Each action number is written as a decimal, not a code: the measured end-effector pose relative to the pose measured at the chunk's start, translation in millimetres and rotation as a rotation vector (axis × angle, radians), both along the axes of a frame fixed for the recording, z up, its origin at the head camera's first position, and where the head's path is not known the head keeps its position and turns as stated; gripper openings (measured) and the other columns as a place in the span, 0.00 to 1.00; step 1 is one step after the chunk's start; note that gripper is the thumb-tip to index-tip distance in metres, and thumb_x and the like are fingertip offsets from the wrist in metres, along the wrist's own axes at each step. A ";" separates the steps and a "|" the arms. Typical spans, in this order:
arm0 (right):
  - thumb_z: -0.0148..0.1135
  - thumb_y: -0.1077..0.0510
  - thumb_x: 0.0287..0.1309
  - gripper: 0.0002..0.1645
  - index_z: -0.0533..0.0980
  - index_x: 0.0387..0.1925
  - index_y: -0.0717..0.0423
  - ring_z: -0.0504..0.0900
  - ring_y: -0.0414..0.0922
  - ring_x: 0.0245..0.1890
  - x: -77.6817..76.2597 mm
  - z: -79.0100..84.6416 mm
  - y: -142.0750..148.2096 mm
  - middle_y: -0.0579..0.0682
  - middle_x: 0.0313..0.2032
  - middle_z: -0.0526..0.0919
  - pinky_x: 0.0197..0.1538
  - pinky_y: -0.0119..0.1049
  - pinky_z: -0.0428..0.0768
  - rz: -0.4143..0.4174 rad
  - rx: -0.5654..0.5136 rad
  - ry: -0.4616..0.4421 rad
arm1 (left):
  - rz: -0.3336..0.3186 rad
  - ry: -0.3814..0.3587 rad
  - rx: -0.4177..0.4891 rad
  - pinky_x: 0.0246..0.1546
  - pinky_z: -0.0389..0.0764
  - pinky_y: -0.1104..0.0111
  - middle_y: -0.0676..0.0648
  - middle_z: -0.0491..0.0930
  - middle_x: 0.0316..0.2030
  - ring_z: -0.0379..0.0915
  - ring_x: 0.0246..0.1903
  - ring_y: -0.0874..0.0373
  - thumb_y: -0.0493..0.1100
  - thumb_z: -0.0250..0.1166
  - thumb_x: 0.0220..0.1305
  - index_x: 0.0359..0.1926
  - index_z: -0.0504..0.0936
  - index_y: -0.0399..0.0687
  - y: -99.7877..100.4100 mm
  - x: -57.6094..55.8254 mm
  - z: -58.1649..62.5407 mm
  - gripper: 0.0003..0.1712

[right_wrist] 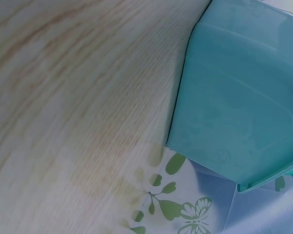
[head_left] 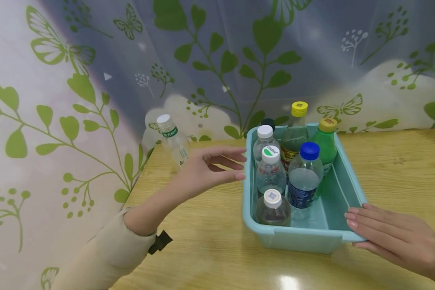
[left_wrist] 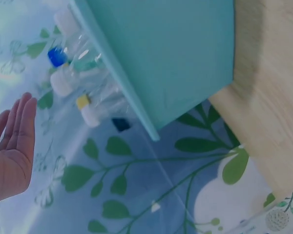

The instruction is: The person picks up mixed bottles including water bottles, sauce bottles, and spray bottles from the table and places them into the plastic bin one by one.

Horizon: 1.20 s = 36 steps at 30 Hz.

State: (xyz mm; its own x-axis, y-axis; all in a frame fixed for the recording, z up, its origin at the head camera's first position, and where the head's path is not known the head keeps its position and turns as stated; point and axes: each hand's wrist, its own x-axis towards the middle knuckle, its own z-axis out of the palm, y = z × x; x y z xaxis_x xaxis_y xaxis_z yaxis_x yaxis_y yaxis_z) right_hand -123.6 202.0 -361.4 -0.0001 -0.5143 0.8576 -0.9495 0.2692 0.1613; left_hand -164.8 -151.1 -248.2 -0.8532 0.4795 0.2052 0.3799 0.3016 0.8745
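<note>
My left hand (head_left: 214, 167) reaches from the left, thumb and fingers apart, holding nothing. Its fingertips are right at the left rim of a light-blue plastic bin (head_left: 297, 231). In the left wrist view the same hand (left_wrist: 12, 146) shows at the left edge, fingers extended. My right hand (head_left: 398, 233) rests on the bin's near right corner with straight fingers over the rim. Inside the bin stand several bottles, among them a blue-capped bottle (head_left: 304, 181), a green bottle (head_left: 325, 145), a yellow-capped bottle (head_left: 295, 135) and a white-capped bottle (head_left: 273, 213) at the near left.
Behind my left hand a clear bottle with a white cap (head_left: 174, 139) stands on the wooden table (head_left: 203, 241), partly hidden by the hand. A curtain (head_left: 217, 60) printed with leaves and butterflies hangs along the back and left.
</note>
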 end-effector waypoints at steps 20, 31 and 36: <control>0.54 0.49 0.67 0.22 0.81 0.48 0.63 0.72 0.38 0.60 3.4 1.2 0.7 0.53 0.49 0.83 0.65 0.28 0.64 -0.017 0.040 -0.031 | 0.174 0.201 0.471 0.42 0.83 0.63 0.51 0.84 0.43 0.83 0.42 0.57 0.36 0.70 0.55 0.56 0.78 0.37 -42.7 -23.3 16.3 0.26; 0.52 0.48 0.67 0.24 0.81 0.47 0.63 0.71 0.37 0.61 5.2 -0.8 7.5 0.52 0.50 0.82 0.66 0.27 0.63 -0.051 0.106 -0.079 | 0.397 0.390 0.489 0.40 0.83 0.69 0.53 0.84 0.42 0.82 0.42 0.59 0.27 0.66 0.55 0.56 0.78 0.37 -70.4 -56.0 15.2 0.25; 0.54 0.49 0.67 0.22 0.81 0.47 0.63 0.72 0.37 0.60 5.0 4.4 0.6 0.53 0.48 0.83 0.65 0.27 0.64 -0.020 0.051 -0.047 | 0.563 0.463 0.425 0.46 0.80 0.69 0.47 0.83 0.46 0.81 0.45 0.57 0.33 0.69 0.55 0.57 0.77 0.40 -82.6 -66.8 14.3 0.26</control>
